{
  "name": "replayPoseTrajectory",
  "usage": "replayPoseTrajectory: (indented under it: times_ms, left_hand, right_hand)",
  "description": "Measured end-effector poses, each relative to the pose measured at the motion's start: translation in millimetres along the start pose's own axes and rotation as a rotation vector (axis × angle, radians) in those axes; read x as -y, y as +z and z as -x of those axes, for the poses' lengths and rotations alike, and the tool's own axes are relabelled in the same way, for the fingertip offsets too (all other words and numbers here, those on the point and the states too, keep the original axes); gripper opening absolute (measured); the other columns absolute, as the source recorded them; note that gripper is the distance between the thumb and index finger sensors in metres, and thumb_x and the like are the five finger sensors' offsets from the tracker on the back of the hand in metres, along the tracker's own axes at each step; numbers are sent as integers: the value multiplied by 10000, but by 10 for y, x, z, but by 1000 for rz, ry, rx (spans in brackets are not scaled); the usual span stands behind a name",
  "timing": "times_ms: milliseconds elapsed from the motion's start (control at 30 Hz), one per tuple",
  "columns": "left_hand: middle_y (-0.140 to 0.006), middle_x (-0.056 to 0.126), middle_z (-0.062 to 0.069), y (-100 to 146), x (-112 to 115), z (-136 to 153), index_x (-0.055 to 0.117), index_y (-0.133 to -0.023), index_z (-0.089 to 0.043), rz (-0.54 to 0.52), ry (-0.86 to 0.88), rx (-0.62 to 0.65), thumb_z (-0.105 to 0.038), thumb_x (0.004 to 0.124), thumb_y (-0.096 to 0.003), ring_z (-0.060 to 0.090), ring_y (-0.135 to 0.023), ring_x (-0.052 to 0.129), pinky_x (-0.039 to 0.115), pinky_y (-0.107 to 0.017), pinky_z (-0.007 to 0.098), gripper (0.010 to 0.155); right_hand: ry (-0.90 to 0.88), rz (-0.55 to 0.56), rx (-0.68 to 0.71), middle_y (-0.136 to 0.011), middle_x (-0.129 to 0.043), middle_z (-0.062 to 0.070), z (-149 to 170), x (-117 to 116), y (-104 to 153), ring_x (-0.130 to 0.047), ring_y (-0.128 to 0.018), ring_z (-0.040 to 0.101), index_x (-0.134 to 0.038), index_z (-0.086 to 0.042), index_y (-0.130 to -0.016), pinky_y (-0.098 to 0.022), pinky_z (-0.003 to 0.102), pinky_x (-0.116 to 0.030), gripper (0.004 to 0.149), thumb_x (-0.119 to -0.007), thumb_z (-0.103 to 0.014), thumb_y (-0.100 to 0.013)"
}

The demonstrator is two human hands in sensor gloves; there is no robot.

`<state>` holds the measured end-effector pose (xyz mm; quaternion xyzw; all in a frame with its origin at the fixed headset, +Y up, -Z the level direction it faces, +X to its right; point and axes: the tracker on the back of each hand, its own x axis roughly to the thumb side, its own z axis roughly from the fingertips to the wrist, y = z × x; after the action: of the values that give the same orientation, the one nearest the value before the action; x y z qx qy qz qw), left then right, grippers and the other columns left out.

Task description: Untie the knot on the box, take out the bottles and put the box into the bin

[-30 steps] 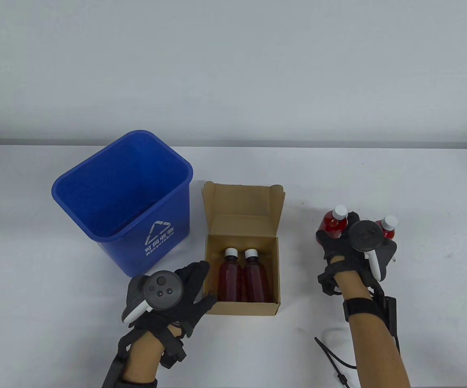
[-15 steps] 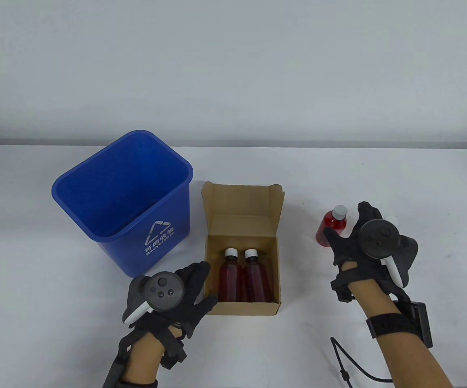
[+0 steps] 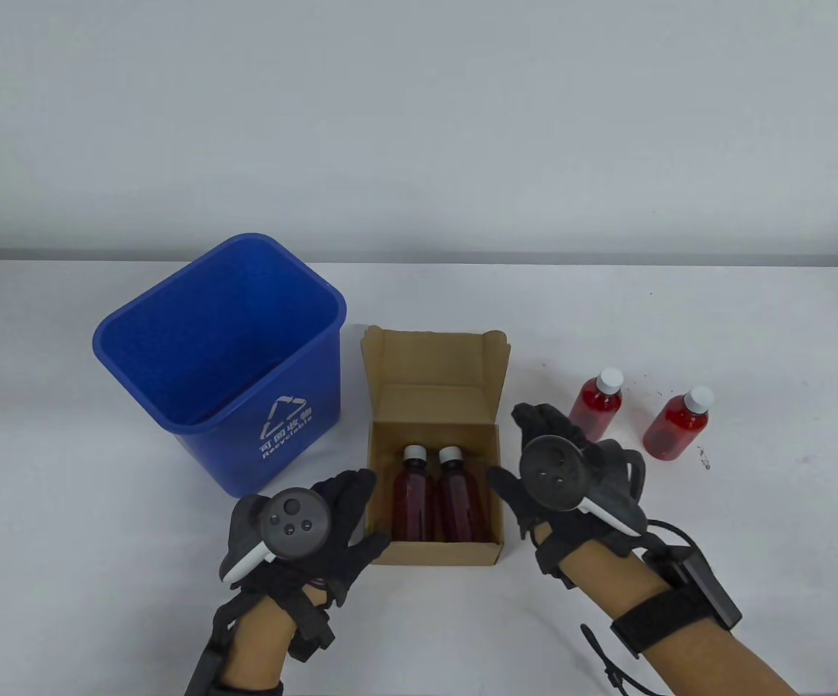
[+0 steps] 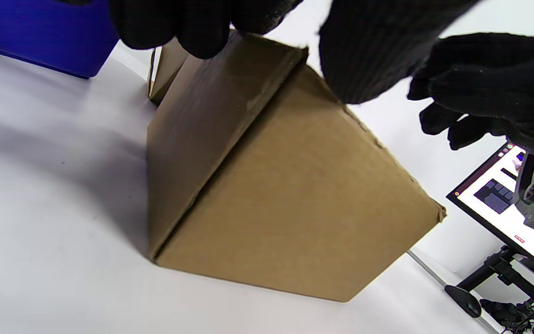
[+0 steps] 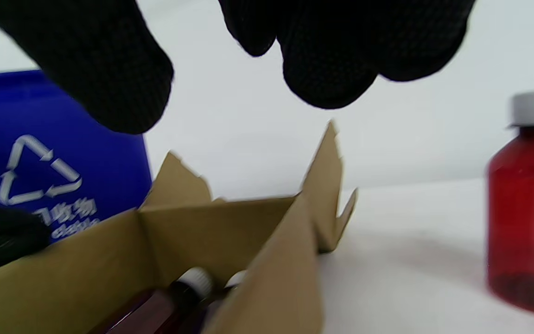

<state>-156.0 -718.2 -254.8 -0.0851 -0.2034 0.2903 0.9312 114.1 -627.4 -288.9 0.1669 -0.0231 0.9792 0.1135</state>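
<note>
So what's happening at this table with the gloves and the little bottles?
A person in black sensor gloves is emptying an open brown cardboard box. Two red bottles with white caps stand on the white table; two more lie in the box. The left hand grips the box's corner; the right hand hovers beside it, empty. A blue recycling bin waits.

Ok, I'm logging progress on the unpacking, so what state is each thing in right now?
box: lid open, upright on the table, two bottles inside.
bottles in box: lying side by side, capped.
bottles on table: two, standing upright right of the box, capped, apart from each other.
bin: upright; no box in it yet.
left hand: grips the box's near-left corner.
right hand: open, holds nothing, beside the box's right wall.
</note>
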Motion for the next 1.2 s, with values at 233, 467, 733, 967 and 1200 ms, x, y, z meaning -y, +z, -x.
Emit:
replayPoseTrajectory:
  times_ms: [233,467,733,967,1200]
  left_hand:
    - [-1136,416,227,2,-4,0,335,-1140,-114,4,1,-1,-478,770,-505,568,-1023,473,362,-706,786,851]
    - [-1135,413,229,3,-3,-1,326,-1140,-111,8,8,-1,-479,773,-504,567,-1022,474,364,-706,785,859]
    - [-1139,411,229,1,5,-15,327,-1145,-128,20,10,8,-498,774,-503,564,-1026,473,369,-708,782,865]
    - [-1132,429,239,-8,20,-23,307,-1144,-130,32,11,5,-500,772,-503,571,-1017,491,377,-707,781,875]
    - [-1127,432,250,-14,32,-28,291,-1141,-126,36,-1,-2,-498,775,-501,580,-1009,496,383,-705,780,884]
  right_hand:
    - [102,-251,-43,-955,-581,219,-487,-301,-283,-915,-480,256,-530,-38,-968,-283,326,-809,754,-841,-475,-438]
    - [247,-570,-232,-975,-543,238,-641,-622,-586,-928,-447,247,-482,-30,-988,-256,313,-812,784,-824,-480,-446]
    - [329,-779,-432,-965,-565,268,-551,-943,-878,-945,-431,233,-478,13,-995,-250,302,-823,808,-827,-473,-451]
    - [355,-837,-489,-934,-627,256,-447,-1214,-1006,-959,-369,213,-483,51,-983,-217,279,-833,864,-826,-523,-437]
    - [415,-904,-543,-903,-663,231,-438,-1325,-1080,-956,-273,179,-492,65,-968,-153,234,-834,880,-815,-569,-450]
